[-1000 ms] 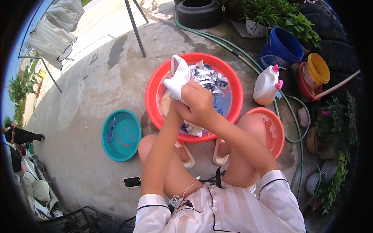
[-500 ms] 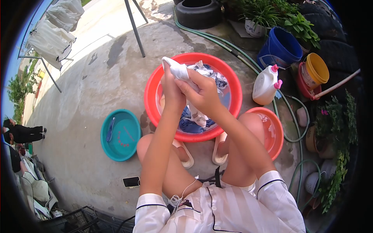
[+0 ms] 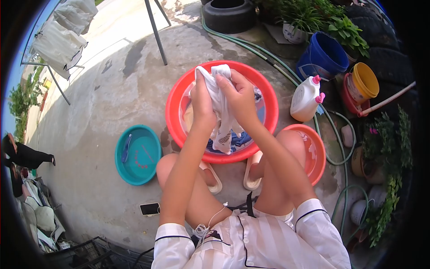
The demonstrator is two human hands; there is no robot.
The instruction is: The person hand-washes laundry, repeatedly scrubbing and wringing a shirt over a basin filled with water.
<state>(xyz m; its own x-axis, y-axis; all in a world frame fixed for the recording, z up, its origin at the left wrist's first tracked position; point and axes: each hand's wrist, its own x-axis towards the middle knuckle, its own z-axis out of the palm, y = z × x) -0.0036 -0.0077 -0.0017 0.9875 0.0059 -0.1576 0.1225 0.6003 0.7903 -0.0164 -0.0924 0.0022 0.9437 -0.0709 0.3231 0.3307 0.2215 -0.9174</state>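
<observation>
A wet white garment (image 3: 218, 101) hangs from both of my hands over a large red basin (image 3: 174, 112); it looks like a piece of clothing with a dark print low down. My left hand (image 3: 202, 101) grips its left part, fingers mostly hidden behind the cloth. Pinched between the thumb and fingers of my right hand (image 3: 240, 96) is the upper right part. Below, blue cloth (image 3: 239, 142) and other laundry lie in water in the basin, partly covered by the hanging garment.
A teal basin (image 3: 150, 175) holding a blue brush (image 3: 126, 148) stands left, a phone (image 3: 150, 209) near it. Right are an orange basin (image 3: 319, 154), a detergent jug (image 3: 307, 101), a green hose (image 3: 329, 134) and a blue bucket (image 3: 320, 54). Another person (image 3: 29, 154) is at far left.
The white garment was bunched between my hands; now it is spread and hangs down into the basin's opening. My hands have moved apart slightly. The person at far left has shifted.
</observation>
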